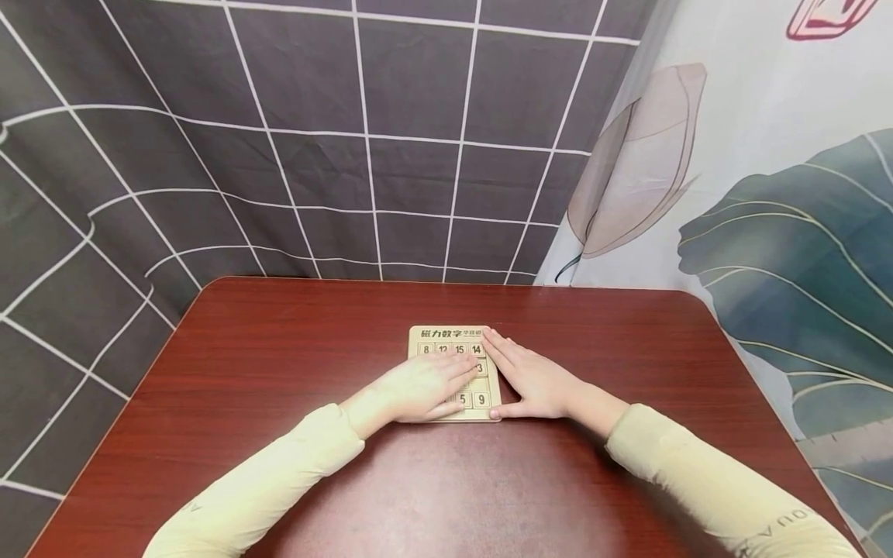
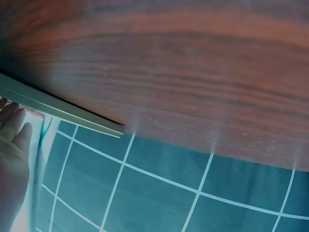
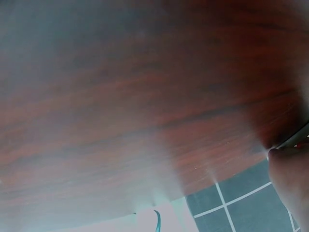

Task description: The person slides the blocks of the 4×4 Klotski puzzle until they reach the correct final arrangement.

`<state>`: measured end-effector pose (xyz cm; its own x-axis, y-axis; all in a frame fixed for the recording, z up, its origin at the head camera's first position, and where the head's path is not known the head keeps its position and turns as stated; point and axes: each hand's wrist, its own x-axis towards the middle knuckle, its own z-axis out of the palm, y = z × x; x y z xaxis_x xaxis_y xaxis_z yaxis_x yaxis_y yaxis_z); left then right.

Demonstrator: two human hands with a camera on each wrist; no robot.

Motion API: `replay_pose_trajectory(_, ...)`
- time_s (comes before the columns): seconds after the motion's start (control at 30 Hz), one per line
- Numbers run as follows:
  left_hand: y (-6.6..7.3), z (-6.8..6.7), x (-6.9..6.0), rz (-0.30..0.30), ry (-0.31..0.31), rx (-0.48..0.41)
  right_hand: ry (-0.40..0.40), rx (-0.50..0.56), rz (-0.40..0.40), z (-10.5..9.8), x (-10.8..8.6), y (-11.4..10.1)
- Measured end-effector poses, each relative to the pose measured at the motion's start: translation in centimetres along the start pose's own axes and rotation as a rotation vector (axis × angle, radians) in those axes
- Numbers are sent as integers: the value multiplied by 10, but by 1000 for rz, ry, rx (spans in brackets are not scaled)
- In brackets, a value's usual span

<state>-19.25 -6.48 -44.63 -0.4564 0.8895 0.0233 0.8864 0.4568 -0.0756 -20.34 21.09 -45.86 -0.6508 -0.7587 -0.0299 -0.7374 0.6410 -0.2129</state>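
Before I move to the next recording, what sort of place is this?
Probably an indoor corner screened off with fabric: a dark grey, white-gridded cloth and a white, leaf-printed cloth hang beyond a reddish-brown, wood-grain table with rounded corners.

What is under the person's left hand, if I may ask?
The left hand lies over a number puzzle. Visible around it are tiles including 14, 5 and 9; whatever lies directly beneath the hand is covered.

Left grip [image 2: 12, 169] at pale board [image 2: 72, 112]; red-brown wood tabletop [image 2: 183, 72]; white-gridded backdrop [image 2: 149, 193] beyond.
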Motion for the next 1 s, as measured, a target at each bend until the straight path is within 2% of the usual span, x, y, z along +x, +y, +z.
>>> replay_pose_trajectory(0.17,7,0,-6,48,42,22,-8,5,6,-1,-1,0)
replay_pose_trajectory(0.3,10,2,-10,72,40,43,-2,6,6,0,-2,1)
replay_pose_trajectory(0.43,7,4,-11,73,14,51,3,-3,-2,1,-1,2)
replay_pose_trajectory(0.6,-1,3,-8,75,20,36,-1,-1,-2,2,-1,3)
replay_pose_trajectory(0.83,-15,-1,5,8,-4,10,9,-3,-7,2,-1,3)
replay_pose_trajectory(1.0,-19,1,13,-40,-36,34,11,2,-9,2,-1,2)
